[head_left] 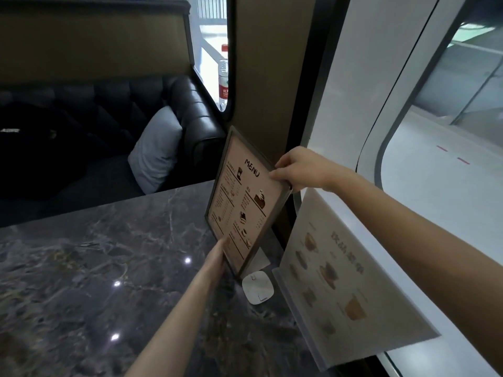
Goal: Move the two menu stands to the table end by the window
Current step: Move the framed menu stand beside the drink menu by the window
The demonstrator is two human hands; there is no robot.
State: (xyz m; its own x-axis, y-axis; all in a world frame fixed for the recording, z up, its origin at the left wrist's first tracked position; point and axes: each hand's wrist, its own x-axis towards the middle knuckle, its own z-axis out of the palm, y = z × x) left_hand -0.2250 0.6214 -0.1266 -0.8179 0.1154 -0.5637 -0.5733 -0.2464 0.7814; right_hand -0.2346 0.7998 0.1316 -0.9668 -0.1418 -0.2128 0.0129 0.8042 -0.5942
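A dark-framed menu stand (245, 202) headed "MENU" stands tilted at the far right of the grey marble table (95, 268), close to the wall pillar. My right hand (296, 170) grips its upper right edge. My left hand (217, 257) holds its lower left edge, fingers behind the frame. A second menu stand (334, 278), clear acrylic with drink pictures, leans against the window side nearer to me, under my right forearm.
A small white square device (258, 287) lies on the table between the two stands. Beyond the table sits a dark leather booth seat (190, 110) with a pale cushion (156, 151). A water bottle (223, 77) stands on the window ledge. The window (435, 159) runs along the right.
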